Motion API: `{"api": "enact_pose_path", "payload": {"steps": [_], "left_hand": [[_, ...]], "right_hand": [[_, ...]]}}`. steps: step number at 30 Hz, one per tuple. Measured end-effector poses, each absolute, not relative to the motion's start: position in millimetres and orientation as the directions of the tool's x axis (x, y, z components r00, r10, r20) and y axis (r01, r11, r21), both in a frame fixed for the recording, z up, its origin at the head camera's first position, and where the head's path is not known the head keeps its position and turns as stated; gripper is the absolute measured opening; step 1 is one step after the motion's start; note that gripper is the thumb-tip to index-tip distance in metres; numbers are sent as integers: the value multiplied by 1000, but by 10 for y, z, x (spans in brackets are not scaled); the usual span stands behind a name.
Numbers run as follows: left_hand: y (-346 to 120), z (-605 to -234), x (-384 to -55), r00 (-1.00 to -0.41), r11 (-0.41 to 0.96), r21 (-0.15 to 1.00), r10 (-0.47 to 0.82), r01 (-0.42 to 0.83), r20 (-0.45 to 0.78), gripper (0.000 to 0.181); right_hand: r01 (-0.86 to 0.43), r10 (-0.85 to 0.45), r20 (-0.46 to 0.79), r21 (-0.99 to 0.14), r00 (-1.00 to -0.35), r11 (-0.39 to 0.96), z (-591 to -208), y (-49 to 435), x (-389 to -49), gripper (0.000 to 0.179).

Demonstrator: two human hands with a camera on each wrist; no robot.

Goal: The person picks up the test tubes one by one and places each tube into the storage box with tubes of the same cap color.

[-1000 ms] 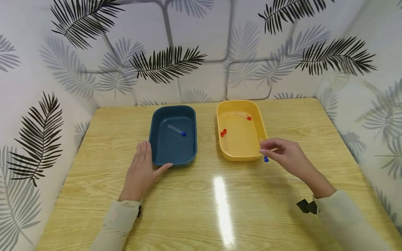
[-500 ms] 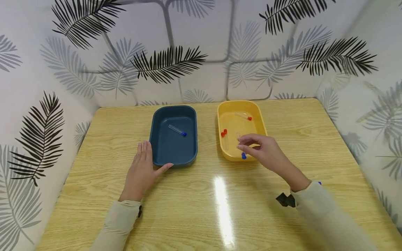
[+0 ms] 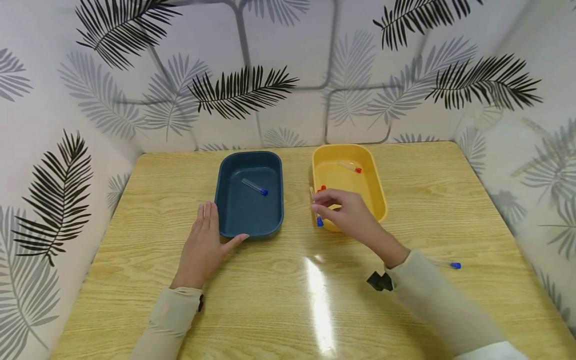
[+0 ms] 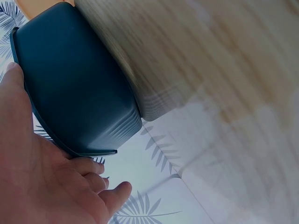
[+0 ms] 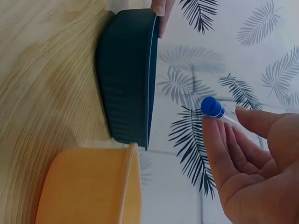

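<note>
My right hand (image 3: 344, 210) pinches a clear test tube with a blue cap (image 3: 320, 221) between thumb and fingers, above the near left corner of the yellow bin (image 3: 382, 210). In the right wrist view the blue cap (image 5: 212, 107) points up past the fingertips. My left hand (image 3: 204, 245) rests along the left side and near corner of the dark blue bin (image 3: 281, 200), fingers straight, thumb at the near rim. The left wrist view shows that hand (image 4: 51, 177) against the bin's rim. Inside the blue bin lies a blue-capped test tube (image 3: 255, 187).
Red-capped test tubes lie in the yellow bin, one at the back (image 3: 350, 167); others are partly hidden by my right hand. Another blue-capped test tube (image 3: 455, 265) lies on the wooden table (image 3: 252, 310), right of my right sleeve. A leaf-patterned wall covering (image 3: 288, 50) stands behind.
My right hand has carried the blue-capped test tube left across the yellow bin, from its right edge to its left. The tube on the table has come into view. My left hand stays put.
</note>
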State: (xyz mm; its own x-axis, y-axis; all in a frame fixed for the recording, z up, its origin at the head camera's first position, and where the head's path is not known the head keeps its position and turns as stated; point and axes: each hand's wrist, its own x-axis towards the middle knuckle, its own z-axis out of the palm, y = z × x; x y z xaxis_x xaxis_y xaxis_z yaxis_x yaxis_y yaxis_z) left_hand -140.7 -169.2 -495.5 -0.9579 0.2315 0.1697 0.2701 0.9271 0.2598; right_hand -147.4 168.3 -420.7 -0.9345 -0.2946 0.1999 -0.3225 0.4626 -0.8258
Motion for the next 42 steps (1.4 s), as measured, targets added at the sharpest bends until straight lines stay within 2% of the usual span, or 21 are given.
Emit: {"api": "enact_pose_path", "payload": {"steps": [6,13,24,32,42], "left_hand": [[-1694,-4946,-1407,-961,926,269,227,263,159,110],[-1706,-4957,-1411,-963,927,271,225,259,151,110],[-1695,-4984,-1404,-970,931,275,214,238,117,110],[-1706,-4990,-1406,-966,935,255,218,248,139,110],[-1696,-4951,-1410,-961,928,264,230,264,152,110]], "right_hand": [[-269,-255,165,-846,-953,460,-4203,1495,-1575,25],[-188,-262,86,-899,-961,395,-4213,1274,-1697,25],[-142,-264,40,-915,-964,379,-4335,1018,-1879,22],[-151,-290,21,-889,-957,433,-4359,830,-2008,21],[-95,-277,-49,-870,-960,483,-4447,655,-2304,24]]}}
